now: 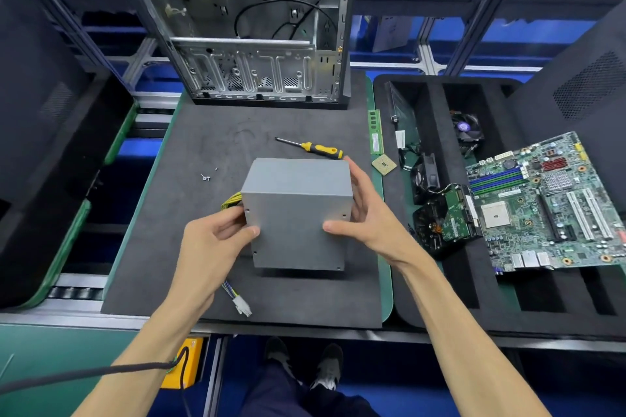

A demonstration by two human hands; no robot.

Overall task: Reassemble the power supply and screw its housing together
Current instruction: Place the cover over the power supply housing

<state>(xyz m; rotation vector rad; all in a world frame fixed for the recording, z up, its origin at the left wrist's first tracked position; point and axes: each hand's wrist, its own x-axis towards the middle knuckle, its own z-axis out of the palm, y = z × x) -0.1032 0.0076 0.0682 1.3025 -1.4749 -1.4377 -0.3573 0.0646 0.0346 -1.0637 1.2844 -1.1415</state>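
Hands [291, 230] around power supply [296, 210]

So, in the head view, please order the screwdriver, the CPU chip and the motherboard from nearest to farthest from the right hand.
From the right hand:
1. Screwdriver, just beyond the fingertips, on the grey mat.
2. CPU chip, slightly to the right, at the mat's edge; close to the screwdriver's rank.
3. Motherboard, far right, in the foam tray.
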